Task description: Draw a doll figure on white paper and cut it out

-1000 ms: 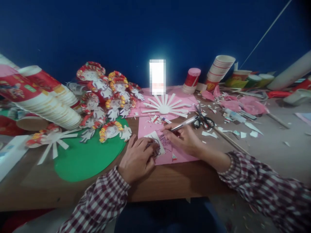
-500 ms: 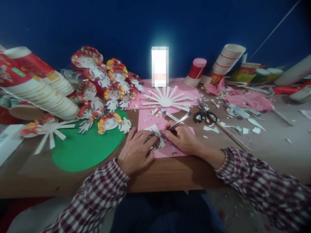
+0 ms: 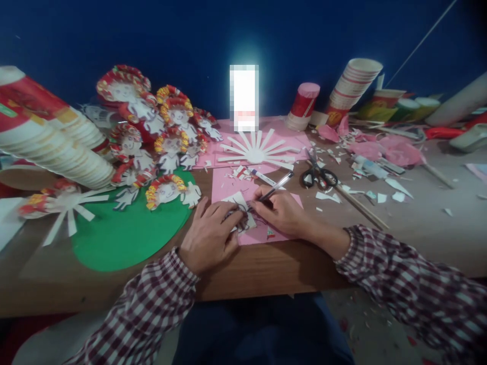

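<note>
My right hand (image 3: 280, 210) is closed round a clear pen (image 3: 279, 185), its tip down at a small piece of white paper (image 3: 249, 221) that bears dark drawn lines. Across the left part of that paper lies my left hand (image 3: 211, 230), fingers stretched out and pressing it flat. Underneath is a sheet of pink paper (image 3: 222, 180) on the wooden table. A marker (image 3: 262, 177) rests just beyond the pen. Farther back, a white paper cup cut into spread strips (image 3: 255, 154) lies on pink paper.
Black-handled scissors (image 3: 318, 176) and a wooden stick (image 3: 361, 209) lie to the right among paper scraps. Left are a green sheet (image 3: 125, 238), several paper figures (image 3: 167, 192) and stacked paper cups (image 3: 72, 147). Another cup stack (image 3: 353, 83) leans at the back right.
The whole view has shifted slightly, so things sit a little farther left and higher. Both hands keep nearly the same place on the paper, the pen still in my right hand.
</note>
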Motion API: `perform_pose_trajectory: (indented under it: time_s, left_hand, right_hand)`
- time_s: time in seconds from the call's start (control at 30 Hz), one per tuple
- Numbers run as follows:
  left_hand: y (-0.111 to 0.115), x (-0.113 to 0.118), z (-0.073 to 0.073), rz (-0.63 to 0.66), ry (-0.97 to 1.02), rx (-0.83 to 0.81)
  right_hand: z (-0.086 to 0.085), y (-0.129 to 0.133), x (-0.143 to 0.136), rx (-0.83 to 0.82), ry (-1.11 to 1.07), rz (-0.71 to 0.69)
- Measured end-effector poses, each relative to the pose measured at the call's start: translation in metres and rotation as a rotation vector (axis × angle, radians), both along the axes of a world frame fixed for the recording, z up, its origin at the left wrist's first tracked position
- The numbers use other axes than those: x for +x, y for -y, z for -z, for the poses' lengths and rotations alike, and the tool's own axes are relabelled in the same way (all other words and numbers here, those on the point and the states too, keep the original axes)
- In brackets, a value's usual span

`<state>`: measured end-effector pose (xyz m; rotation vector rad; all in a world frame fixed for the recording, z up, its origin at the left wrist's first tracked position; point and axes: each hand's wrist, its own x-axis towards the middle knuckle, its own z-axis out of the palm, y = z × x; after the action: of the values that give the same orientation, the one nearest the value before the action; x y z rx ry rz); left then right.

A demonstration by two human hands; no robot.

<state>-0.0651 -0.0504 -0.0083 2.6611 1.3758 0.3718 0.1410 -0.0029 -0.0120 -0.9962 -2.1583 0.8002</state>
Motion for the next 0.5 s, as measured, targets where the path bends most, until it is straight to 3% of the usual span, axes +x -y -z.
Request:
perform_pose_trajectory:
  time_s: [0.5]
  left_hand:
    - [0.0004,0.0003,-0.0004,-0.004,-0.009,0.001]
  right_hand:
    - [0.0009,-0.001,0.0009,0.009,0.01,-0.019]
